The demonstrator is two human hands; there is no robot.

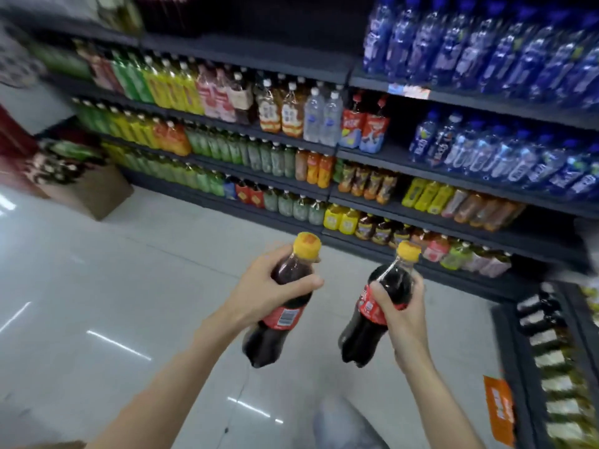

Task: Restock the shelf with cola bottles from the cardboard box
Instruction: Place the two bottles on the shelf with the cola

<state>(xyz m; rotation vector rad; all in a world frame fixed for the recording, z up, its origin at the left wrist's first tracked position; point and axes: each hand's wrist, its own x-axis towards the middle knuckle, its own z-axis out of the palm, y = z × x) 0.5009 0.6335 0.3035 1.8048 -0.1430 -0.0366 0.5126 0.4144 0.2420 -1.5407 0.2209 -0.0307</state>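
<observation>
Two cola bottles, yellow-capped and tilted, are held side by side above the floor: the left bottle gripped by the left hand, the right bottle by the right hand. The stocked shelf stands beyond.

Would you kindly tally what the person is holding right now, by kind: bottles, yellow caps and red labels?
Cola bottles in hand: 2, one in the left hand (left cola bottle) and one in the right hand (right cola bottle)
Yellow caps: 2
Red labels: 2
Total: 6
</observation>
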